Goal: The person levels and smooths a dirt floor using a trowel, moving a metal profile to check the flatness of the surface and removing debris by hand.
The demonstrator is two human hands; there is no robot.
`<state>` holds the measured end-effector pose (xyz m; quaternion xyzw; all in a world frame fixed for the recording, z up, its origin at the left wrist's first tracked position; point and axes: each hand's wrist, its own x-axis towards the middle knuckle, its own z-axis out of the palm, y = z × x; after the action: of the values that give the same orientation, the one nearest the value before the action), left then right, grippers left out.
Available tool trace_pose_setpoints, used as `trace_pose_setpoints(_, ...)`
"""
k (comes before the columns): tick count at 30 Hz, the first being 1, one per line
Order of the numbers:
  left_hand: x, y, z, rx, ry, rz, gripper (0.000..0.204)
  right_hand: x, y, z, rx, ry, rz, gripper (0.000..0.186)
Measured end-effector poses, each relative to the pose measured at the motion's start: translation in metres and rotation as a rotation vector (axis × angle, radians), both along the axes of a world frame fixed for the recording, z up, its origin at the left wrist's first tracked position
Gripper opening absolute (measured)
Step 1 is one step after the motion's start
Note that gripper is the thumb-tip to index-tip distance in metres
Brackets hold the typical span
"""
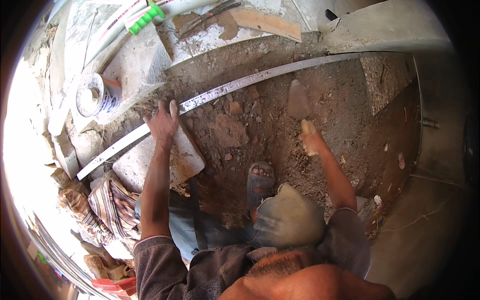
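Note:
A long whitish metal straightedge [225,89] lies across the dirt, curving through the view from the lower left to the upper right. My left hand [163,122] grips it left of the middle, fingers over its far edge. In my right hand [314,141] is the handle of a pointing trowel [299,102], its blade turned away from me over the loose soil. The blade stands apart from the straightedge, on the near side of it. Beneath my left forearm sits a pale stone slab [187,160].
Broken stones [231,131] and rubble lie in the soil before my sandalled foot [260,181]. A white bucket [97,97] stands at the left, with striped cloth [114,206] nearer me. White pipes and a green plastic handle [146,19] are at the far left. A textured slab [382,80] lies far right.

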<state>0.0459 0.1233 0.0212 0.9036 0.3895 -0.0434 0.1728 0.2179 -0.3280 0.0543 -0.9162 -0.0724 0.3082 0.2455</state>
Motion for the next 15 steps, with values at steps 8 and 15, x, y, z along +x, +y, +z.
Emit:
trace_pose_setpoints(8,0.005,0.004,-0.01,-0.033,0.058,0.014,0.055,0.017,0.088,0.025,-0.015,0.226,-0.052,0.051)
trace_pose_setpoints(15,-0.003,0.004,-0.023,0.157,-0.103,0.005,0.048,0.038,0.069,0.048,0.105,0.602,-0.247,0.059)
